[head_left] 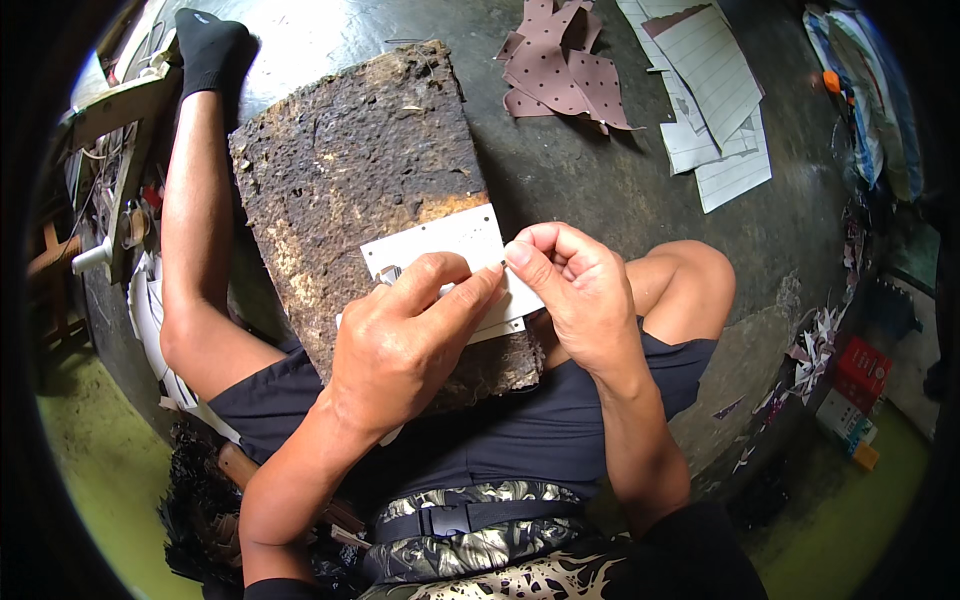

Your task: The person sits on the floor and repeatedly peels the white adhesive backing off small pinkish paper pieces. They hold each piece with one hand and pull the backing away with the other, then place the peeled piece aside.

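Note:
A white card piece point(445, 242) lies on a rough, dark brown work board point(350, 160) that rests across my lap. My left hand point(405, 335) presses down on the card, its index finger stretched toward the right edge. My right hand point(570, 290) pinches the card's right edge between thumb and fingertips, right beside the left index fingertip. Whether a small tool sits in the pinch is hidden. My left leg in a black sock point(205, 50) stretches along the board's left side.
Perforated maroon material pieces point(570, 70) lie on the dark floor beyond the board. White lined sheets point(715, 90) are stacked to their right. A wooden frame point(120, 130) with clutter stands at the left. Small red boxes point(860, 375) and paper scraps sit at the right.

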`<state>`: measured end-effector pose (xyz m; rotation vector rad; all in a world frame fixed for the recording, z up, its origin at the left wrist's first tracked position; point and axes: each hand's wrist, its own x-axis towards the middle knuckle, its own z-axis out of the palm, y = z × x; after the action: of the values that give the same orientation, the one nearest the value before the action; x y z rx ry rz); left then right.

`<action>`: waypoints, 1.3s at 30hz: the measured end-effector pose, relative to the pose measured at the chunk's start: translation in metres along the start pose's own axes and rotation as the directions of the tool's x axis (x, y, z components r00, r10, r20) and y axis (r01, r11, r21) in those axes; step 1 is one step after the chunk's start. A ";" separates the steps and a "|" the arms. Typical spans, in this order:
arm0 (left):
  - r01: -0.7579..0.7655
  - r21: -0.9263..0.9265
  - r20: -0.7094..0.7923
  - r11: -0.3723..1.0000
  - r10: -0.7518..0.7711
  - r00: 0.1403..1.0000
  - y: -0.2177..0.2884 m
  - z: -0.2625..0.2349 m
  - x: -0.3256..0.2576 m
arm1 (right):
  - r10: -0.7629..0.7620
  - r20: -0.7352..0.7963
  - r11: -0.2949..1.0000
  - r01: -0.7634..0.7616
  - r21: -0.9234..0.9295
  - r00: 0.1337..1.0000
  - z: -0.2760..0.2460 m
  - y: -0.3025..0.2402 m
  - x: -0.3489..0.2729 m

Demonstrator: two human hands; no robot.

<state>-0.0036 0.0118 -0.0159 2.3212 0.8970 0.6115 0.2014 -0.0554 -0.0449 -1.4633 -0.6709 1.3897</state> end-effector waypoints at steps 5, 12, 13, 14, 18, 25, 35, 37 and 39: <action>-0.011 0.085 0.028 0.996 0.009 1.000 0.002 -0.002 0.001 | -0.016 -0.024 1.000 0.016 -0.005 1.000 0.005 0.003 0.000; -0.056 0.100 -0.031 0.993 0.060 0.998 -0.001 -0.003 0.007 | -0.069 -0.039 0.990 0.064 -0.125 0.997 0.016 0.012 -0.002; -0.068 0.075 -0.044 0.995 0.071 0.997 -0.004 -0.003 0.008 | -0.088 -0.040 0.988 0.082 -0.132 0.995 0.016 0.014 -0.002; -0.067 0.051 -0.056 0.996 0.069 0.996 -0.006 -0.003 0.008 | -0.106 -0.041 0.985 0.100 -0.138 0.994 0.015 0.016 -0.001; -0.077 0.029 -0.063 0.997 0.079 0.995 -0.010 -0.002 0.006 | -0.063 -0.035 0.997 0.061 -0.054 0.997 0.009 0.019 0.001; -0.094 0.042 -0.046 0.995 0.096 0.994 -0.011 -0.002 0.005 | -0.081 -0.017 0.994 0.080 -0.071 0.997 0.005 0.018 0.003; -0.103 0.026 -0.042 0.994 0.104 0.994 -0.013 -0.002 0.007 | -0.059 -0.042 0.996 0.056 -0.066 0.997 -0.003 0.027 0.011; -0.105 0.025 -0.037 0.994 0.106 0.994 -0.013 -0.002 0.007 | -0.047 -0.044 0.997 0.044 -0.071 0.998 -0.006 0.028 0.013; -0.110 0.028 -0.030 0.994 0.111 0.993 -0.014 -0.003 0.007 | -0.039 -0.049 0.995 0.034 -0.097 0.998 -0.009 0.029 0.015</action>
<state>-0.0068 0.0269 -0.0211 2.4038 0.7993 0.6882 0.2063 -0.0559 -0.0787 -1.5491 -0.7377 1.3034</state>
